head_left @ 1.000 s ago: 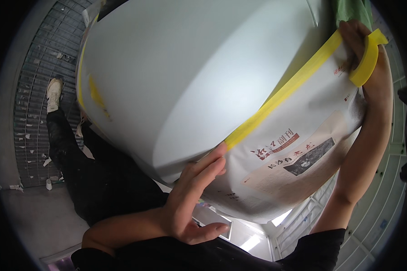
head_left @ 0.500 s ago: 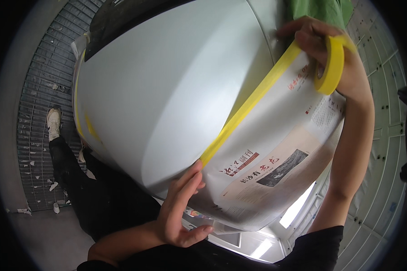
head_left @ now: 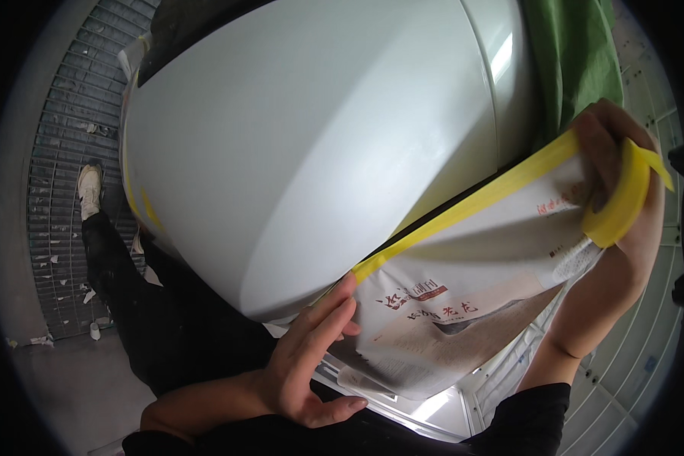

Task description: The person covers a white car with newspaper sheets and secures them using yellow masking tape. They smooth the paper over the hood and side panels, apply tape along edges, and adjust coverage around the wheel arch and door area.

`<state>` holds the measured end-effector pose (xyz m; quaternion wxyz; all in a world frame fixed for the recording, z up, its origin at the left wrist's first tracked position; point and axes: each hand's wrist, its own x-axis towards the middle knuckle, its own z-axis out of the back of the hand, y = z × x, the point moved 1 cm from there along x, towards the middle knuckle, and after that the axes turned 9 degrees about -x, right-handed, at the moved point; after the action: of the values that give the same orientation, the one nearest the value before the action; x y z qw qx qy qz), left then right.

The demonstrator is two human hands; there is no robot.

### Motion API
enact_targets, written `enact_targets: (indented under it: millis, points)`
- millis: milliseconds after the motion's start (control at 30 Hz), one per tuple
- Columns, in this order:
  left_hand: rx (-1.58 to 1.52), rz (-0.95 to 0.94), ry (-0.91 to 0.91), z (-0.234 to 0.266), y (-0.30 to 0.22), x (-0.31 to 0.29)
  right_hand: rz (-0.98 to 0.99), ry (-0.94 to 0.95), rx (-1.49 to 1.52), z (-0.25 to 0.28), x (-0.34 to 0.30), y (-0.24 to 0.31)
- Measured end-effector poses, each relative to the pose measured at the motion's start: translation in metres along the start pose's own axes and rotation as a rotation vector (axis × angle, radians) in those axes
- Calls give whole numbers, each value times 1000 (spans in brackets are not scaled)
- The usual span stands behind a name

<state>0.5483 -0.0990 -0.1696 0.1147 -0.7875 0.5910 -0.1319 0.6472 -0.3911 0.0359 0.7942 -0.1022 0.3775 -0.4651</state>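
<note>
A sheet of newspaper [head_left: 501, 262] with a strip of yellow masking tape [head_left: 471, 201] along its upper edge stretches between my hands. With fingers stretched out and the thumb apart, my left hand [head_left: 300, 365] presses its fingertips at the strip's near end, against the glossy pale car panel [head_left: 311, 144]. My right hand [head_left: 602, 140] grips the far upper corner of the taped sheet. A roll of yellow masking tape [head_left: 622, 201] is also held in that hand, a short tail sticking out. Between strip and panel a dark gap shows toward the right.
Green cloth [head_left: 581, 61] hangs beyond the panel at the far right. On the left, a metal floor grating [head_left: 61, 220] carries scraps of paper, and a shoe [head_left: 90, 190] stands on it. Pale wall panels [head_left: 646, 334] with a bright light line the right side.
My right hand has moved right and nearer, swinging the taped edge away from the panel, and the newspaper has creased. My left hand stays almost in place at the near end.
</note>
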Motion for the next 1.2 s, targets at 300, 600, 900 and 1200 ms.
enact_targets:
  millis: [300, 600, 900, 1200]
  points:
    - [23, -14, -9, -1, -5, 6, 329, -79, 88, -9, 8, -25]
    - [26, -15, -33, -1, -12, 11, 254, 49, -54, 7, 24, -57]
    - [27, 2, 25, 2, -11, 10, 70, -95, -182, 7, -15, 24]
    - [36, -3, 34, 2, -11, 13, 23, -28, 73, -8, 7, -19]
